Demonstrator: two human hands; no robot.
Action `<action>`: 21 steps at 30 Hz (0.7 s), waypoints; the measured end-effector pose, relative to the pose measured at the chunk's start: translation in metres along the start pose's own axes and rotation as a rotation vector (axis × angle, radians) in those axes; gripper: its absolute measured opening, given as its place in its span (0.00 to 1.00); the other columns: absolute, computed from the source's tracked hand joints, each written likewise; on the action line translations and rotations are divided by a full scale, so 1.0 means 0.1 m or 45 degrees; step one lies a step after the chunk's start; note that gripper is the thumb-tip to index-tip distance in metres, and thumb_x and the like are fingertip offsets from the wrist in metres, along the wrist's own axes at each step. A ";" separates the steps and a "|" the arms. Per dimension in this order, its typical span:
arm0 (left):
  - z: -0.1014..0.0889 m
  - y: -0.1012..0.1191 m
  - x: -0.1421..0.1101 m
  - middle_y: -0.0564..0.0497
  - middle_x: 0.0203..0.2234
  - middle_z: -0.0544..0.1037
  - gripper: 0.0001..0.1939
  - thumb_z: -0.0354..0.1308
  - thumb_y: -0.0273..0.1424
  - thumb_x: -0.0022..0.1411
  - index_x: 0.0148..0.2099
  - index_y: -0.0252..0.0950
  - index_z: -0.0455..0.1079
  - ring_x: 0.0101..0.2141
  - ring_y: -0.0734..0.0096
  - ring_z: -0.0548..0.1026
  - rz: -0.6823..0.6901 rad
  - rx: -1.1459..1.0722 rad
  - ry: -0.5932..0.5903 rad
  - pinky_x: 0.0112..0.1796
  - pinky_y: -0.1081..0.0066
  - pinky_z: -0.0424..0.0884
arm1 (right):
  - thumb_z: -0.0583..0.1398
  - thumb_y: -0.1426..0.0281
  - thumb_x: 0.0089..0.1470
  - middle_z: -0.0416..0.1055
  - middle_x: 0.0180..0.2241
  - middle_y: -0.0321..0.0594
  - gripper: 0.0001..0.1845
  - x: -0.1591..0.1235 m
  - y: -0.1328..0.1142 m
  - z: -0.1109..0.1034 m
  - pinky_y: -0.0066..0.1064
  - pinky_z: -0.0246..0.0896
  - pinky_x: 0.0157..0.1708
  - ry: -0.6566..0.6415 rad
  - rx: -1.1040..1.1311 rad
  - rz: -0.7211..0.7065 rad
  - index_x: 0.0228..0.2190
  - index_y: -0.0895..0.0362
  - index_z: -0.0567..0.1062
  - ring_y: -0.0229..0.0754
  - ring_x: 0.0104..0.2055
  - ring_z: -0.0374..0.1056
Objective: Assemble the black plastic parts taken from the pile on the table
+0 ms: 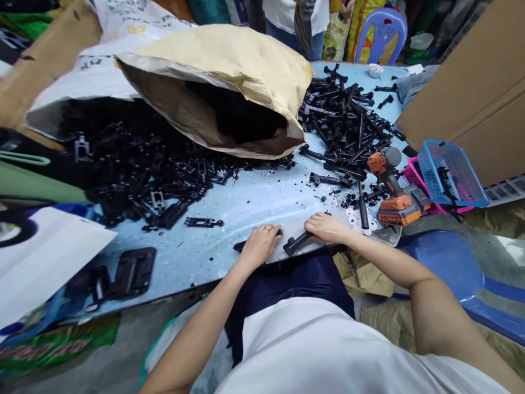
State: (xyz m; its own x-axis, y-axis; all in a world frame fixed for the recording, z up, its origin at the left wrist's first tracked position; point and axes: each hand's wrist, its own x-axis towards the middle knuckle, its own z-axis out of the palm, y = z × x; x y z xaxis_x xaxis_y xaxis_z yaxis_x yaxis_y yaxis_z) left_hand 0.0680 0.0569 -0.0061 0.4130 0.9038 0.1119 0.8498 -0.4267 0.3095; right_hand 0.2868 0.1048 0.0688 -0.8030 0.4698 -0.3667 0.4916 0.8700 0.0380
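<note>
At the near edge of the table, my left hand [261, 244] is closed over a slim black plastic part [239, 247], whose ends stick out on both sides. My right hand [327, 227] grips a second black plastic part [296, 244], a bar with a wider crosspiece at its near end. Both parts are low over the table edge, a short gap between them. My fingers hide the middle of each. A black part with forked arms [204, 222] lies on the table left of my hands.
A large paper sack [229, 46] lies open-mouthed beside a heap of black parts [135, 164]. Another black heap [344, 115] is at the back right. An orange cordless drill [396, 191], a dark-handled tool [363, 210] and a blue basket [455, 172] are on the right. A person [297, 22] stands opposite.
</note>
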 end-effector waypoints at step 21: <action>-0.14 -0.02 0.04 0.44 0.44 0.69 0.16 0.40 0.32 0.64 0.51 0.33 0.61 0.46 0.61 0.66 -0.132 -0.217 -0.195 0.47 0.60 0.64 | 0.46 0.58 0.61 0.67 0.38 0.42 0.20 0.21 -0.27 0.11 0.30 0.42 0.30 -0.001 0.009 0.167 0.40 0.58 0.69 0.41 0.40 0.62</action>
State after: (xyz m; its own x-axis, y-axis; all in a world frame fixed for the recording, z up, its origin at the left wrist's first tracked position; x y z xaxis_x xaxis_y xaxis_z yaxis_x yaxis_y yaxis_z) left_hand 0.0629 0.0619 0.0070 0.3824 0.9214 -0.0694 0.8281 -0.3085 0.4681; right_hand 0.2604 0.0897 0.0494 -0.7314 0.5795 -0.3596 0.5949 0.7999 0.0792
